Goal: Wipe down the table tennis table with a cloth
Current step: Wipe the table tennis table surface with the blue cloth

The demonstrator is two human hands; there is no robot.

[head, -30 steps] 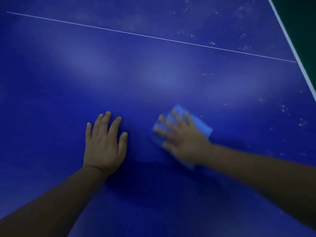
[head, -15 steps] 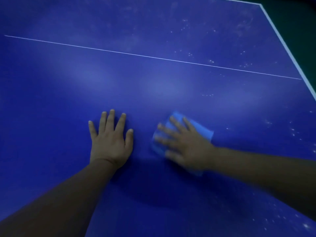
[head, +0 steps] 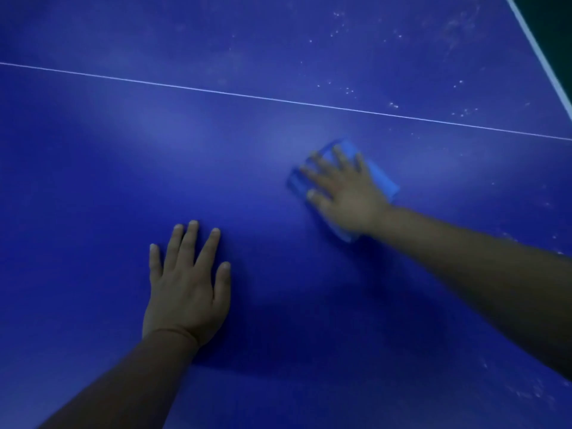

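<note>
Fingers (head: pixel 188 246) of the left hand (head: pixel 185 292) lie straight and slightly spread, palm flat on the blue table tennis table (head: pixel 93 181), well on the near side of the thin white line (head: pixel 216 92) that crosses the top. Right of it and closer to that line, the right hand (head: pixel 346 193) presses flat on a light blue cloth (head: pixel 383 181), its fingers spread and blurred; the cloth lies on the table just short of the line, showing past the fingertips and beside the wrist. Pale specks (head: pixel 349 89) dot the surface beyond the line, toward the white edge stripe (head: pixel 538 54) at far right.
</note>
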